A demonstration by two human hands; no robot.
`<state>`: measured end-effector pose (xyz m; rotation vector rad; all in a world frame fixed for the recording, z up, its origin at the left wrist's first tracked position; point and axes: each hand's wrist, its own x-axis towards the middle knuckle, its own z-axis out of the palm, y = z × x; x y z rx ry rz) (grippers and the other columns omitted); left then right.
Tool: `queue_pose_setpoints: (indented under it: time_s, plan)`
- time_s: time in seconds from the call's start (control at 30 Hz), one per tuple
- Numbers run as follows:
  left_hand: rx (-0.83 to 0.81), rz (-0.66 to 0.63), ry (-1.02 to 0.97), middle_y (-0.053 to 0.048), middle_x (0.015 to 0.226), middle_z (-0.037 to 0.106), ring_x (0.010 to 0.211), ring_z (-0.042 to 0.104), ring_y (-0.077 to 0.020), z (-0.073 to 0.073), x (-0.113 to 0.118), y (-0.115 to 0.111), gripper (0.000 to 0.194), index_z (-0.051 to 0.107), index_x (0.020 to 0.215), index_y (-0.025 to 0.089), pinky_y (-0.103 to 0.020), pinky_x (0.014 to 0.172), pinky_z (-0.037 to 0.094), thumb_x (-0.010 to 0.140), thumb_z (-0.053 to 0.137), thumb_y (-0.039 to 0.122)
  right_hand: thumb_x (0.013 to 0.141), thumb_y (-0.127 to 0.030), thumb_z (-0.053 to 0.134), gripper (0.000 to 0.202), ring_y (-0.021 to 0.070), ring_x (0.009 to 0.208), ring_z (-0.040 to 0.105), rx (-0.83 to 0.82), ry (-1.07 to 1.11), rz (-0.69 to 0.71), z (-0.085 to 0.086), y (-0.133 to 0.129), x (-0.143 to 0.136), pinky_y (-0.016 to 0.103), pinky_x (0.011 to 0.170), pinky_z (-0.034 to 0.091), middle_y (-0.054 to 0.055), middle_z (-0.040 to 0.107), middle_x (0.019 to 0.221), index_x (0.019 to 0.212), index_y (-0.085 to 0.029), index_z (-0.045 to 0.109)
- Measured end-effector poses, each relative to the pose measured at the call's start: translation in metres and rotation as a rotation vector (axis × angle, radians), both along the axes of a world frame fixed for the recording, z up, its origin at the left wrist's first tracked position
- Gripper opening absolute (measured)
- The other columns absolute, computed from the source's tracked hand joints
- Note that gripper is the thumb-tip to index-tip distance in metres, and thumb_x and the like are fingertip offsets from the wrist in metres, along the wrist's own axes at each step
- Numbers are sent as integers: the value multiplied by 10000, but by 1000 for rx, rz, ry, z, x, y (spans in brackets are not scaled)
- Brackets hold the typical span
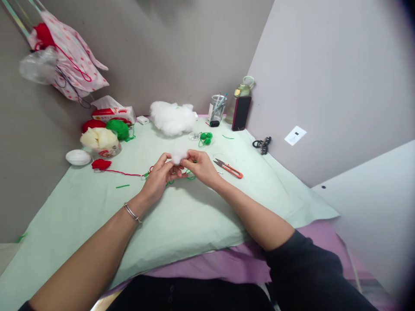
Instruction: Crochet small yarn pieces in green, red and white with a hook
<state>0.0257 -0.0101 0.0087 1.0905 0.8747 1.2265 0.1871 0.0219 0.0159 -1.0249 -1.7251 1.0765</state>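
Note:
A small tuft of white stuffing (179, 155) is held between my two hands above the middle of the table. My left hand (161, 175) grips its left side, fingers curled. On the other side, my right hand (203, 167) pinches the tuft between thumb and fingers. Green yarn (190, 175) shows under and behind the hands, partly hidden by them. A red strand runs left from there to a small bundle of red yarn (101, 164). Orange-handled thread snips (229, 168) lie just right of my right hand.
A large heap of white stuffing (171, 118) lies at the back, near small green yarn (205, 138). Yarn balls, a bowl (110, 150) and a tissue box (113, 115) stand left. A clear cup (216, 108), bottle, phone (241, 113) and black hair clip (265, 146) are at the right.

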Motion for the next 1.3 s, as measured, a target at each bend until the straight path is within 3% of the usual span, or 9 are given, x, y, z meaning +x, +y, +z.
queue_pose_setpoints:
  time_s: [0.1,0.2,0.47,0.67,0.77,0.9,1.1,1.3]
  plan:
    - [19,-19,-12,34,776,694,746,672,-138,1,0,-1,321,564,998,228,-309,789,610,817,787,373,774,-292,587,134,103,570,396,-30,28,17,1,-1,0,240,554,312,-70,449,585,687,-198,545]
    - [22,-29,-9,34,767,696,742,669,-135,0,0,-1,353,571,988,220,-303,790,605,804,814,399,788,-283,559,130,112,566,459,-57,35,57,2,-3,-1,240,557,362,-43,546,602,696,-192,563]
    - [22,59,28,87,624,601,546,533,-88,-3,0,4,294,512,881,232,-232,625,556,770,766,329,845,-236,551,97,145,685,592,-26,-15,137,6,-9,-3,244,643,426,-5,687,703,759,-198,578]
    - [107,194,92,98,621,502,521,479,-80,-7,1,7,276,493,817,233,-158,488,428,763,764,233,833,-260,572,134,135,661,540,-15,-16,131,3,-15,-10,246,641,396,-40,587,654,716,-211,528]
    - [136,215,104,78,722,562,596,564,-90,-8,2,3,277,512,861,234,-183,574,510,792,778,261,838,-328,560,189,134,656,536,-45,8,96,3,-13,-12,245,632,404,-34,578,650,699,-209,516]
    - [125,136,79,42,855,665,744,671,-130,-5,4,-4,306,528,934,236,-266,741,599,785,790,290,817,-396,562,256,113,583,448,-77,14,33,6,-6,-8,232,569,350,-51,510,583,656,-212,485]
    - [94,68,27,0,924,714,820,711,-167,1,-1,-2,203,587,1014,220,-322,759,611,873,667,343,727,-302,584,148,94,530,333,-54,-64,-44,6,-4,-1,239,541,253,-86,397,536,640,-210,508]
    - [87,42,76,18,853,708,708,688,-133,2,-8,3,385,575,990,214,-256,684,558,753,844,354,696,-155,576,111,118,570,348,34,-200,-146,9,-10,-2,274,604,242,-81,395,538,634,-218,509]
